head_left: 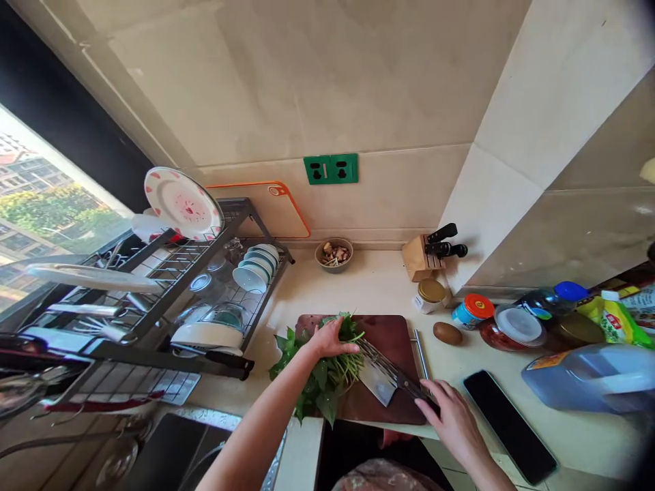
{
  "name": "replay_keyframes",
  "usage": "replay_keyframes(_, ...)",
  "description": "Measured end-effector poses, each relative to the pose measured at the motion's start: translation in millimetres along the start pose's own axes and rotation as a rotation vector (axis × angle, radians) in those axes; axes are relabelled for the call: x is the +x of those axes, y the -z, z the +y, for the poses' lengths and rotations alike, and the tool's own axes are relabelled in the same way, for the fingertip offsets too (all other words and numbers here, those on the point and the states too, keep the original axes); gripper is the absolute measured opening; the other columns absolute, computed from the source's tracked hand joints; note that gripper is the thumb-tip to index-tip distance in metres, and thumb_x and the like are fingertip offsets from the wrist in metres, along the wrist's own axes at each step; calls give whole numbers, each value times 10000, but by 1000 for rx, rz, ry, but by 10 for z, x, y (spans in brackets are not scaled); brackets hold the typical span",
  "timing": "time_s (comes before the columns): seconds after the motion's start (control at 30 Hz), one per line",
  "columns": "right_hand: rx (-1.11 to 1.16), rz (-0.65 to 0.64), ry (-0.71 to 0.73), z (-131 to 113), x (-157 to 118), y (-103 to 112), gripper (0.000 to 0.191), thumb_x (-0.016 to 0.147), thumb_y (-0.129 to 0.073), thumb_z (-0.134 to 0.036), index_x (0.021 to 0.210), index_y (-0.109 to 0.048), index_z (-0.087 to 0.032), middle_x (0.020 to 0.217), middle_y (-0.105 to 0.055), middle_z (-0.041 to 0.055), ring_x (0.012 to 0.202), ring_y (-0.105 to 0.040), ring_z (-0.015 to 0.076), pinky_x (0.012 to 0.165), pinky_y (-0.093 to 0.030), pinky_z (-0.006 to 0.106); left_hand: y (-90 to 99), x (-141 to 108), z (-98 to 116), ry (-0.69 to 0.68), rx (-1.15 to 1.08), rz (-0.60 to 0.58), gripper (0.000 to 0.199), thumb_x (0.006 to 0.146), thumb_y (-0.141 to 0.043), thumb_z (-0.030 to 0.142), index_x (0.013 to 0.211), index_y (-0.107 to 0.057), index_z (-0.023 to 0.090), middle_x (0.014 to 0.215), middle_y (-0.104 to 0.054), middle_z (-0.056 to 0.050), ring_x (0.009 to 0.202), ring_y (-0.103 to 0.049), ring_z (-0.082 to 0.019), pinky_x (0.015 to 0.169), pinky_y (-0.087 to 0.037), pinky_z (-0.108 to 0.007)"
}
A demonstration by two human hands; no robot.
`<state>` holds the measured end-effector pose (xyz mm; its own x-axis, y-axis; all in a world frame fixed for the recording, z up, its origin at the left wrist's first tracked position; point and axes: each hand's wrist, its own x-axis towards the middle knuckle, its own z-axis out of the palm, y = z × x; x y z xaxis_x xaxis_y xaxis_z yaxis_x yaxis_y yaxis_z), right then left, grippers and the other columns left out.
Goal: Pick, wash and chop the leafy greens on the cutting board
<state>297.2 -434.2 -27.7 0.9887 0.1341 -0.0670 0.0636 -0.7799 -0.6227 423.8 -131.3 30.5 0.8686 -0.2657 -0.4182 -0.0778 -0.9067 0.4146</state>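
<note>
A bunch of leafy greens [320,385] lies on the dark brown cutting board [394,334], its leaves to the left hanging past the board and its cut-looking stems pointing right. My left hand [331,339] rests on top of the bunch and holds it, thumb stretched toward the stems; some fingertips are hidden among leaves. Across the board's right half lies a cleaver [379,383], its broad blade beside the stem ends. My right hand [450,412] grips the dark handle, thumb on the near side and fingers on the far side.
Right of the board are a silver rod [421,353], a brown egg-shaped item [447,333], a phone [509,424], jars and a large bottle [588,378]. A knife block [417,259] and a bowl of food pieces [333,255] stand behind. A dish rack [205,273] fills the left.
</note>
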Motion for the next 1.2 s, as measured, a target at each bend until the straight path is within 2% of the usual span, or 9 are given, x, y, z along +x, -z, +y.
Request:
replay_keyframes(0.1,-88,-105,55,-123,193,-74,318,747,-555,-278,1059,-575,-223,1019,-607,78,928,-581,227,817,-440,335,-44,-146,31,-78,72,-67,1123,494,-574,743,1388,-217,165,1399,-348,-190,1290,-282,-369,1027,-127,-614)
replay_keyframes(0.23,-154,-228,18,-173,354,-111,390,682,-539,-140,1065,-543,-214,983,-599,62,873,-587,192,740,-411,269,-124,-414,53,-139,279,-101,1299,393,-634,713,1417,-3,223,1477,-171,-154,1334,-84,-412,964,10,-708)
replay_keyframes(0.4,-147,-305,-15,-130,473,139,203,633,-497,-137,824,-527,-198,855,-590,19,782,-561,169,658,-353,236,-356,-563,63,-199,522,13,1290,419,-640,684,1416,31,216,1489,-126,-143,1342,-27,-399,989,95,-666)
replay_keyframes(0.6,15,-312,-90,30,198,474,175,613,-424,-103,735,-376,-219,646,-483,-54,608,-476,118,567,-313,199,-461,-366,-10,-156,516,67,1251,401,-629,720,1412,-118,189,1490,-110,-154,1341,-22,-399,992,94,-661)
replay_keyframes(0.7,86,-260,-183,106,-32,496,166,634,-428,-139,766,-378,-225,623,-481,-62,557,-465,113,536,-317,199,-463,-179,-58,-96,505,55,1233,373,-619,736,1386,-219,157,1493,-21,-174,1339,38,-405,972,86,-682)
replay_keyframes(0.77,139,-225,-231,127,-164,455,171,636,-453,-171,783,-386,-228,628,-501,-61,550,-477,112,524,-326,196,-444,-52,-80,-87,482,44,1257,366,-627,723,1394,-178,155,1492,5,-173,1342,49,-393,956,86,-696)
replay_keyframes(0.93,237,-218,-309,73,-370,258,165,647,-467,-196,741,-337,-231,568,-474,-78,524,-497,101,502,-347,184,-349,123,-87,-114,393,-59,1302,422,-668,621,1408,59,183,1490,-104,-147,1349,-42,-364,962,29,-709)
replay_keyframes(1.07,349,-245,-359,28,-450,122,152,686,-436,-203,773,-315,-236,578,-463,-91,463,-509,85,464,-364,180,-355,4,-61,-197,364,-21,1176,482,-683,572,1411,-50,227,1431,-299,-139,1298,-245,-339,1038,-28,-611)
replay_keyframes(1.2,470,-285,-410,4,-489,64,156,707,-435,-228,800,-311,-243,619,-478,-86,435,-534,87,389,-353,173,-433,-143,17,-229,422,70,1050,578,-685,459,1408,-87,224,1240,-504,-128,1162,-416,-307,1055,-93,-544)
